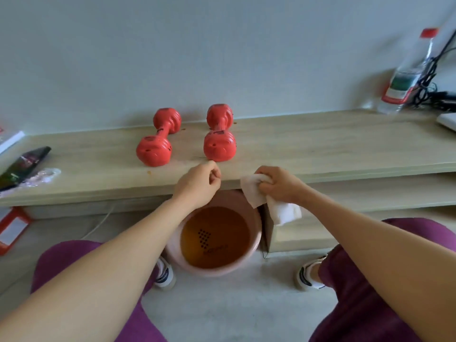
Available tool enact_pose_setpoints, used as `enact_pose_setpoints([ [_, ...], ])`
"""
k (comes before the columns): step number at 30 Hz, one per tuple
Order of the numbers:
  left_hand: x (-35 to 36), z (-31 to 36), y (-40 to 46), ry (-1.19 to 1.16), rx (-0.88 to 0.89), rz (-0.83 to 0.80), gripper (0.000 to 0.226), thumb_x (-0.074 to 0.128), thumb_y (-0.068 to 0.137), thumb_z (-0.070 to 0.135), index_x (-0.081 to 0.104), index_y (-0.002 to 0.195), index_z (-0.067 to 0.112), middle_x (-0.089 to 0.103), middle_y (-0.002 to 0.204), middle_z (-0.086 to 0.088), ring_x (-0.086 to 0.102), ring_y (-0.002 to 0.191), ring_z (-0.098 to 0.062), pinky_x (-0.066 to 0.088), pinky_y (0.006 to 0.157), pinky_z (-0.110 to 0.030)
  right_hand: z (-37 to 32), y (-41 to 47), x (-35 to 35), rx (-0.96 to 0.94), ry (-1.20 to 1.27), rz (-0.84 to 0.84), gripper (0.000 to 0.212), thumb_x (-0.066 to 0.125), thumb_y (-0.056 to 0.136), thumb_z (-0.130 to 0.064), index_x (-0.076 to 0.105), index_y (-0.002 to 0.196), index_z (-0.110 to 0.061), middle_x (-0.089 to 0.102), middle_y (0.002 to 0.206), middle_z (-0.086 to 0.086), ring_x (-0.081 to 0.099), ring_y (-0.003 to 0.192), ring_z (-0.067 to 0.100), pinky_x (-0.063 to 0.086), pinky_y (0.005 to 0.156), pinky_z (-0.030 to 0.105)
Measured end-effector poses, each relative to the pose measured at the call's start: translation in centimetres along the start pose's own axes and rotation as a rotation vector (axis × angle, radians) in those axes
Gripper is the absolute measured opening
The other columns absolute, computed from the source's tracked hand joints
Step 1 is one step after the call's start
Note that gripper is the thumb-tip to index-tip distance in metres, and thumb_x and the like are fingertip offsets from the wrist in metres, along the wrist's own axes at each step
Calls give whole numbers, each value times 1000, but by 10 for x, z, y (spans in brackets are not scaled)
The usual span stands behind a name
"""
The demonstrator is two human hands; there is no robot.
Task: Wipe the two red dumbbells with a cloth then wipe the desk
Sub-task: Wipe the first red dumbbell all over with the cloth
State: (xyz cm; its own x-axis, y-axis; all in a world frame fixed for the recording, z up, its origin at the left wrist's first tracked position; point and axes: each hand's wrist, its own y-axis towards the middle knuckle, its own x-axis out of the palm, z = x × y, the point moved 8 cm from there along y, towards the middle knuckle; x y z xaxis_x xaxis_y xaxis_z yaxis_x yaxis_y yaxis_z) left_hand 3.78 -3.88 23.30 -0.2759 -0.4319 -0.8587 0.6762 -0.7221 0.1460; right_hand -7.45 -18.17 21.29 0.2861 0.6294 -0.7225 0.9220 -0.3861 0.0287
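Below the desk [320, 149] edge, between the person's knees, stands a pink basin [255, 239] of brown water, and it is the likeliest source of trouble. The cloth [256, 196] hangs from the right hand [276, 185] just above the basin's far rim; if it is wet, it may drip onto the floor or onto the desk front as it goes up. A careless foot or knee could also tip the basin, as both shoes sit close beside it.

The two dumbbells lie side by side on the desk, apart from each other, well within reach. Their round heads could let them roll under a hard wipe unless the free hand steadies them. The near head of the right dumbbell [219, 145] sits close to the desk edge, so a push toward the person could send it down into the basin; the left dumbbell [158, 139] lies a little further in.

The right hand is curled tight round the bunched cloth, gripping it. The left hand [199, 183] hovers at the desk edge just before the right dumbbell, fingers loosely curled, holding nothing that can be seen and touching neither dumbbell
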Motion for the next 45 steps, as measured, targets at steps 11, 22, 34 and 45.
enact_pose_setpoints([
  [11,-45,-5,72,-87,22,103,38,70,80,23,52,113,16,51,118,0,53,104,-14,46,90,-35,-2,72,-77,42,99,292,32,52,84,1,56,113,-9,58,87,6,51,76,21,36,53,21],
  [22,-20,-30,119,-336,21,-158,66,87,60,15,55,117,20,57,113,7,52,107,-8,40,89,-17,-38,179,-75,-114,-111,343,32,56,84,-12,65,112,-24,54,103,5,56,91,24,47,76,38],
  [34,-22,-38,127,-361,11,-149,66,92,49,21,64,109,22,64,95,9,61,94,-14,50,92,-37,-65,196,-20,-395,-413,-143,41,56,88,-7,64,119,-31,49,116,-2,40,98,15,33,91,24],
  [45,-19,-41,128,-400,18,-163,59,93,44,25,64,95,32,64,92,13,61,90,-12,52,89,-41,-72,229,-15,-291,-584,-11,27,54,92,-29,62,109,-48,42,103,-13,47,105,18,34,70,31],
])
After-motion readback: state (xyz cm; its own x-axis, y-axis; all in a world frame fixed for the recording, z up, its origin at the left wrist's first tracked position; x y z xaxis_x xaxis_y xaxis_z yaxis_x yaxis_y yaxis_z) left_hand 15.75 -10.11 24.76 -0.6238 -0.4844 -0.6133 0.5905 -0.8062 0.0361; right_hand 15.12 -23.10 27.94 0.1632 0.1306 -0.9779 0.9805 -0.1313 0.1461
